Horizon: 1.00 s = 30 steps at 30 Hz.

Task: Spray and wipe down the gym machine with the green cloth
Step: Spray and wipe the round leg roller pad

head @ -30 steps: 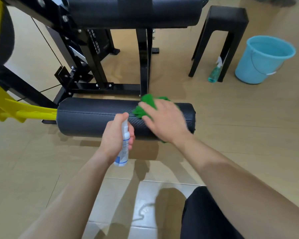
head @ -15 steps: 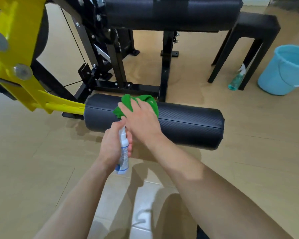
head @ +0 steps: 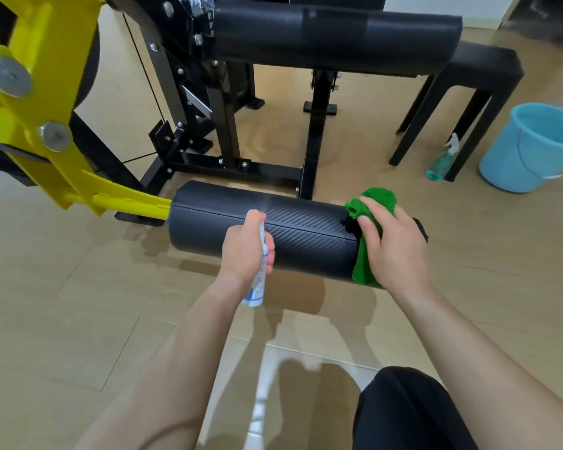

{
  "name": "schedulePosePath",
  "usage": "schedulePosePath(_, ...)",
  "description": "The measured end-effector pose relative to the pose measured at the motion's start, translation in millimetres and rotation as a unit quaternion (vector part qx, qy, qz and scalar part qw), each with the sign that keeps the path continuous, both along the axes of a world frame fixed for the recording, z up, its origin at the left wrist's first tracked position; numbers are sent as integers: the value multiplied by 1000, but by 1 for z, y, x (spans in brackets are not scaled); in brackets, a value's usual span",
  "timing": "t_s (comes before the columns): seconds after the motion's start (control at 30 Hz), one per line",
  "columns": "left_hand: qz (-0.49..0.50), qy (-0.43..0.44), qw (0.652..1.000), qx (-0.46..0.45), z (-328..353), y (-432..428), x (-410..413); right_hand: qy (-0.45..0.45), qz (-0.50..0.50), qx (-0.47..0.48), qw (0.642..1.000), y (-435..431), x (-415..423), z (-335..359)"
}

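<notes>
Green cloth (head: 362,271) under right hand (head: 395,246) — atop pad (head: 306,241)

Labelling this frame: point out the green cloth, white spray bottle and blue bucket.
green cloth (head: 360,271): head view, lower fold.
white spray bottle (head: 257,291): head view, labelled body.
blue plastic bucket (head: 517,157): head view, outer wall.

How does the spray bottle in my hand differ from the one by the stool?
The white spray bottle is slim and gripped by the left hand; the teal spray bottle is see-through with a trigger head, sitting untouched beside the black stool. Both are sprayers.
</notes>
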<state>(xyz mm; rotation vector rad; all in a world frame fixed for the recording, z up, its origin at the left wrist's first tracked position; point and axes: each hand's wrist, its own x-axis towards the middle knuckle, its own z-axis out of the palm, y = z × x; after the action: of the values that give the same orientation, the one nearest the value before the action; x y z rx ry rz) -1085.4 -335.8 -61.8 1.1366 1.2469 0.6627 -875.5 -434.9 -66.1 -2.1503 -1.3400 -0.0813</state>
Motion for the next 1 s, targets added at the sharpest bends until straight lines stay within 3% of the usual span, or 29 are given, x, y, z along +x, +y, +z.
schedulePosePath(0.07,2,14,1000,1,0,1,-8,-1,-11,14,1000,6,-7,3)
schedulePosePath(0.23,24,-18,999,-15,-1,3,-44,-116,27,-63,991,44,-49,-12)
schedulePosePath(0.37,55,-40,997,-20,6,12,-79,-161,137,-34,977,125,-140,-15)
schedulePosePath(0.47,91,-55,994,-17,11,19,-98,-173,206,-71,960,169,-198,-13)
schedulePosePath(0.6,97,-61,993,-10,11,28,-108,-243,212,-51,945,144,-164,-22)
schedulePosePath(0.77,98,-74,992,-26,0,25,-110,-253,98,-42,962,82,-97,-24)
schedulePosePath(0.87,111,-74,991,-31,-2,21,-115,-236,121,-19,964,121,-136,-25)
schedulePosePath(1.0,137,-73,987,-24,-2,20,-130,-280,223,-33,933,189,-215,-28)
